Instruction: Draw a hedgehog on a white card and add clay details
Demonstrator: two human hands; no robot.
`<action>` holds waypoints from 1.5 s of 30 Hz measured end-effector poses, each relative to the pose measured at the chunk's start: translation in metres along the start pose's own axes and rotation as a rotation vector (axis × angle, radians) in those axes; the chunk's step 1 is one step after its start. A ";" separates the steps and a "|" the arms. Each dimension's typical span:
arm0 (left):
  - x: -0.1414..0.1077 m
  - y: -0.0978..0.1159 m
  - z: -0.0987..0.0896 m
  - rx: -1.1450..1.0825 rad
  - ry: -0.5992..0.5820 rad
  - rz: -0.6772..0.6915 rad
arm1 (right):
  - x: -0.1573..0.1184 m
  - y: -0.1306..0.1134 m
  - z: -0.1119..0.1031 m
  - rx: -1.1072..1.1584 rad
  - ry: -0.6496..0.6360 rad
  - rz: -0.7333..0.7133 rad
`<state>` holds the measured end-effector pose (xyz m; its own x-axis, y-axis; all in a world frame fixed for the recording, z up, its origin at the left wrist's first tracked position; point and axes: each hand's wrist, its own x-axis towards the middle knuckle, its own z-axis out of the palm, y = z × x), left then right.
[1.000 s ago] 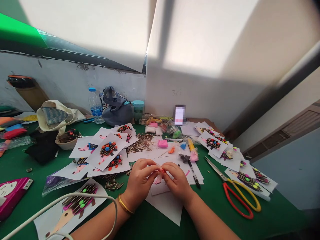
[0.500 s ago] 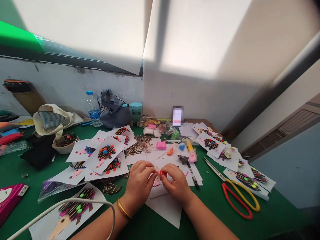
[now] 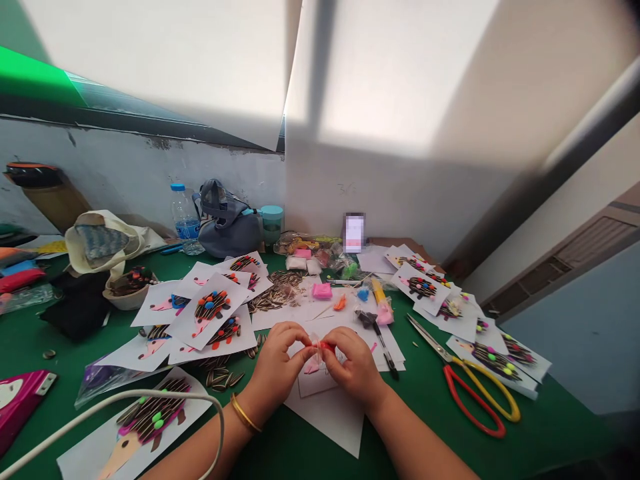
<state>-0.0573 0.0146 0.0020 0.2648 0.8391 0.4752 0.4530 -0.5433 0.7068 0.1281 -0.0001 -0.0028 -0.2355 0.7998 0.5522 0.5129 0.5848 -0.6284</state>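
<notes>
Red clay, a tiny bit of it (image 3: pixel 326 346), is sitting right between the two sets of fingertips, pinched from both sides. The left hand (image 3: pixel 276 365) is coming at it from the left, the right hand (image 3: pixel 354 367) from the right, and both are curled in tight, thumbs and forefingers narrowed onto that little lump. Neither hand looks nearer than the other; the piece is dead centre between them, hovering just above a white paper sheet (image 3: pixel 327 413) at the near middle of the green table (image 3: pixel 430 413). It's too small for me to call any long axis on it. There also seems to be a scrap of clear wrap around it, but I can't tell for sure.

Around the hands it's pretty crowded. A black pen (image 3: pixel 385 350) is lying just right of the right hand, pointing near-to-far. Further right, well apart, red-and-yellow scissors (image 3: pixel 470 380) are lying with blades pointing far-left. Left of the left hand, some sunflower seeds (image 3: pixel 220 379) are scattered near the wrist, and past those hedgehog cards (image 3: pixel 210 308) are piling up. A pink clay block (image 3: pixel 323 291) is sitting farther back, behind the hands. A white cable (image 3: pixel 150 400) is looping across the near left, over the left forearm.

Nothing is actually sitting between the fingers and the clay.
</notes>
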 end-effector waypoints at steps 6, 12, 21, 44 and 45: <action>0.000 -0.004 0.003 -0.072 0.033 0.006 | 0.001 -0.002 -0.001 0.017 0.007 -0.001; 0.000 -0.003 0.003 -0.072 0.048 0.016 | 0.000 -0.002 0.000 0.026 -0.012 0.001; -0.001 -0.004 0.000 -0.050 0.076 -0.026 | 0.000 -0.002 -0.001 0.049 -0.021 -0.014; 0.003 -0.003 0.000 -0.139 0.056 -0.135 | 0.021 0.058 -0.016 -0.599 0.132 0.128; 0.003 -0.004 0.000 -0.133 0.052 -0.135 | 0.020 0.058 -0.016 -0.611 0.135 0.138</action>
<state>-0.0582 0.0190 0.0004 0.1632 0.9036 0.3960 0.3640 -0.4282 0.8271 0.1659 0.0481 -0.0194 -0.0482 0.8145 0.5782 0.9185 0.2636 -0.2949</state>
